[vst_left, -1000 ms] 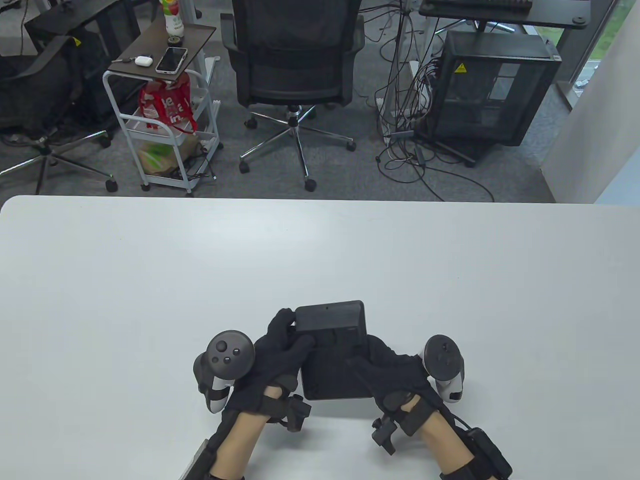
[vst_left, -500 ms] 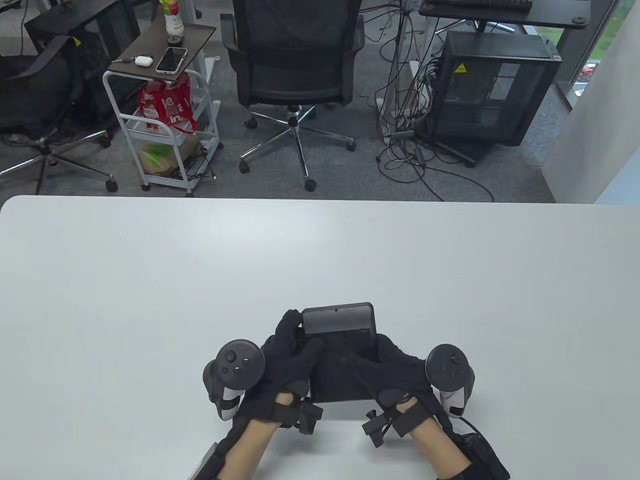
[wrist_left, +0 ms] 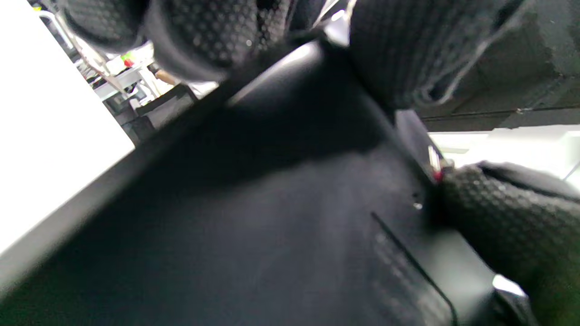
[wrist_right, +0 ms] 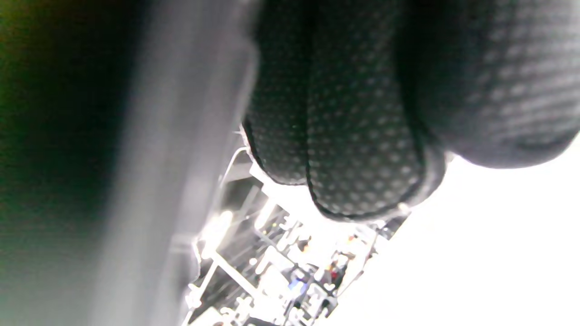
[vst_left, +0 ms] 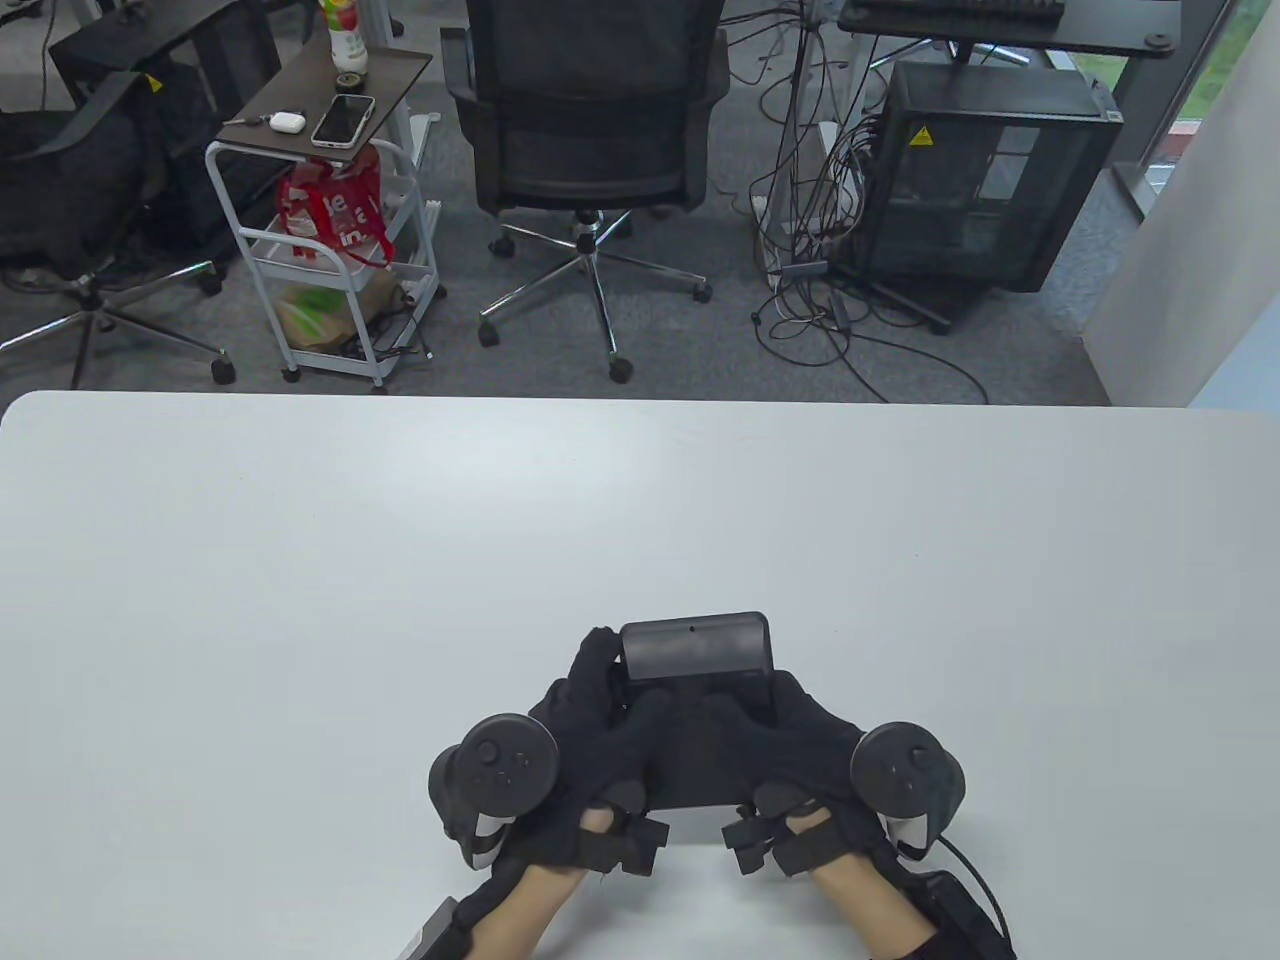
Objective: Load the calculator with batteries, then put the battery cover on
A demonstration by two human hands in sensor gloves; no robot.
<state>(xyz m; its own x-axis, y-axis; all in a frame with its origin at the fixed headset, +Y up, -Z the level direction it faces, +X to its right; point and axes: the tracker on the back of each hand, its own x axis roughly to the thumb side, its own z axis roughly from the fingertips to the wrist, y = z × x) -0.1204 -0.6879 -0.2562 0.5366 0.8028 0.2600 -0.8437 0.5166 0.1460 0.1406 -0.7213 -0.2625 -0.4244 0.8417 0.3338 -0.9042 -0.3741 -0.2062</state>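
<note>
Calculator [vst_left: 697, 648] shifted right, tilted; no legible writing.

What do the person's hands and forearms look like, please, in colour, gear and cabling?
The left hand and right hand wear black textured gloves. A dark round tracker with a white-tipped handle is strapped to each. Black straps circle the wrists, forearms are bare, and a black cable trails from the right wrist.

White table [vst_left: 400, 520] in foreground. Beyond its far edge: grey carpet [vst_left: 700, 350], black office chair [vst_left: 590, 110], white trolley [vst_left: 330, 250] carrying a phone [vst_left: 343, 120], PC tower [vst_left: 985, 180] with tangled cables [vst_left: 820, 250]. Daylight at right.
</note>
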